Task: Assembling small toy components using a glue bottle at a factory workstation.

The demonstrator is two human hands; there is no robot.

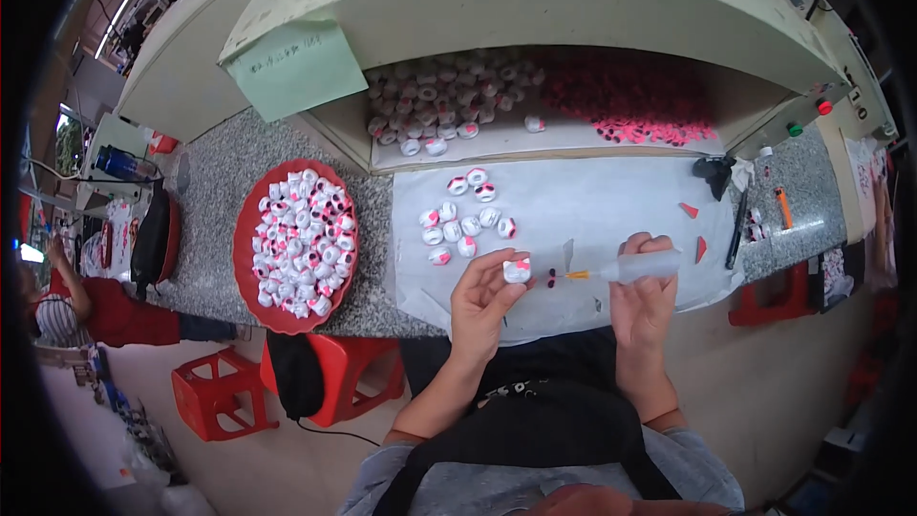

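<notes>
My left hand (476,311) pinches a small white rounded piece with pink patches (517,271) between thumb and fingers, above the near edge of the white paper sheet (573,201). In my right hand (642,301) is a translucent squeeze bottle (650,267), lying nearly level. Its thin orange-yellow needle tip (578,275) points left at the held piece, a short gap away. Between tip and piece a tiny dark bit (551,277) shows; I cannot tell what it rests on. Several similar white pieces (470,225) stand loosely grouped on the sheet beyond my left hand.
Left on the speckled counter, a red scalloped bowl (244,263) is heaped with white-and-pink pieces. The shelf behind holds white pieces (430,96) and small pink parts (650,124). A black pen (736,229) lies at right. Red stools (215,397) stand below; another person (72,301) is far left.
</notes>
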